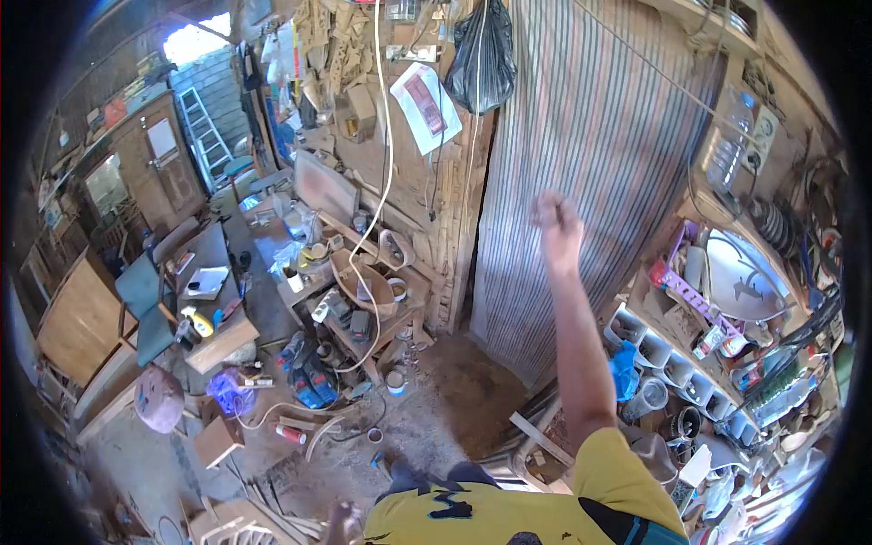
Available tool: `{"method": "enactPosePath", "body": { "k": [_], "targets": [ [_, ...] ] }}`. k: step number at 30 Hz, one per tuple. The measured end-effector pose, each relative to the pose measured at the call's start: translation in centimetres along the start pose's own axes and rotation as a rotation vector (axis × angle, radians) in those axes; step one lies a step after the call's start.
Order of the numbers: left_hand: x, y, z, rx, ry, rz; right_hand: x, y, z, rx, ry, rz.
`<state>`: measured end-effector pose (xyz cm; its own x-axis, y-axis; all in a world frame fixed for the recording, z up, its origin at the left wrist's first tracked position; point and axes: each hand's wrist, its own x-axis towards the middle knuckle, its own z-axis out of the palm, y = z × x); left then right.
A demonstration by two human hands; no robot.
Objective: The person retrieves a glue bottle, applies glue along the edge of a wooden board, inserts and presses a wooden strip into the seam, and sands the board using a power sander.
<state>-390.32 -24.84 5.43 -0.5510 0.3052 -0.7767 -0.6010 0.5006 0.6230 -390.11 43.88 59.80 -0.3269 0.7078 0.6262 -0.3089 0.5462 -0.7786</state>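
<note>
Your right hand [557,221] is raised before the striped curtain [590,127], half curled, its grip unclear; your left hand [341,525], low down, is too blurred to tell.

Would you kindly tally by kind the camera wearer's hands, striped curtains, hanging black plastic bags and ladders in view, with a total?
Hands (right hand, left hand): 2
Striped curtain: 1
Hanging black plastic bag: 1
Ladder: 1
Total: 5

Cluttered workshop: wooden offcuts [324,54], ladder [200,136], row of white bins [674,370].
</note>
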Motion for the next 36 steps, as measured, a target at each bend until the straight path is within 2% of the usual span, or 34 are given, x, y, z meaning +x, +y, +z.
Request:
{"method": "enactPosePath", "body": {
  "k": [2,4,5,7,8,11,13,14,16,17,19,20,22,23,24,25,26,28,29,30,31,32,34,35,36],
  "targets": [
    [4.4,7.2,-5.7,-0.334,-0.171,0.024,7.4,-0.2,2.0,-0.314,0.120,-0.163],
    [9.0,14.0,-9.8,-0.332,-0.123,0.260,15.8,1.8,3.7,-0.385,0.110,-0.334],
    [11.0,16.9,-10.6,-0.326,-0.130,0.267,19.1,1.6,5.2,-0.478,0.124,-0.387],
    [14.6,21.7,-11.9,-0.140,0.069,0.575,25.3,1.2,7.9,-0.603,0.128,-0.454],
    [15.7,23.6,-11.7,-0.139,0.067,0.580,28.4,1.3,9.1,-0.639,0.117,-0.466],
    [15.1,25.7,-9.0,-0.199,0.278,0.499,37.4,2.0,12.3,-0.762,0.202,-0.421],
    [16.6,22.8,-8.1,-0.104,0.324,0.617,43.4,3.2,13.7,-0.524,0.169,-0.461],
    [17.0,22.2,-7.5,-0.024,0.370,0.736,44.9,3.3,15.0,-0.509,0.162,-0.476],
    [15.6,21.2,-4.4,-0.153,0.396,0.588,47.7,2.7,17.2,-0.705,0.097,-0.771],
    [15.2,21.9,-3.1,-0.134,0.417,0.536,49.5,2.6,18.4,-0.695,0.095,-0.784],
    [15.9,24.8,-0.5,-0.072,0.404,0.555,52.2,3.4,20.0,-0.845,-0.213,-0.807],
    [15.3,29.0,1.2,-0.035,0.379,0.606,53.1,3.4,20.4,-0.850,-0.222,-0.805],
    [13.1,42.0,5.1,0.064,0.274,0.776,54.0,2.2,20.9,-0.993,-0.338,-0.846],
    [11.1,49.7,6.8,0.294,0.235,0.842,54.1,1.7,21.2,-1.066,-0.406,-0.865],
    [7.7,57.7,10.6,-0.107,-0.002,0.788,53.5,1.6,21.4,-1.113,-0.372,-0.839],
    [5.3,64.3,12.4,0.123,-0.055,0.852,52.9,1.1,21.8,-1.128,-0.385,-0.835],
    [5.9,68.9,14.6,0.134,-0.206,1.168,52.6,0.8,22.1,-1.213,-0.356,-0.843],
    [3.3,78.6,18.9,0.216,-0.404,1.352,53.8,1.3,22.0,-1.359,-0.292,-0.839],
    [2.2,82.8,21.3,0.231,-0.387,1.521,53.6,0.7,21.6,-1.374,-0.291,-0.842],
    [1.3,86.8,23.6,0.199,-0.363,1.627,52.9,0.0,21.2,-1.520,-0.339,-0.787],
    [1.3,90.6,26.1,0.073,-0.379,1.664,52.3,-0.5,20.9,-1.664,-0.386,-0.723],
    [1.9,94.1,28.8,-0.009,-0.383,1.609,52.1,-0.6,21.2,-1.770,-0.439,-0.606],
    [2.3,100.7,32.7,-0.032,-0.300,1.522,49.8,-1.0,21.8,-1.846,-0.511,-0.665],
    [2.9,102.7,34.7,-0.042,-0.305,1.523,48.9,-1.2,22.3,-1.911,-0.586,-0.722],
    [3.6,104.5,36.6,-0.107,-0.351,1.448,49.0,-0.4,23.0,-1.980,-0.567,-0.710]
  ]
}}
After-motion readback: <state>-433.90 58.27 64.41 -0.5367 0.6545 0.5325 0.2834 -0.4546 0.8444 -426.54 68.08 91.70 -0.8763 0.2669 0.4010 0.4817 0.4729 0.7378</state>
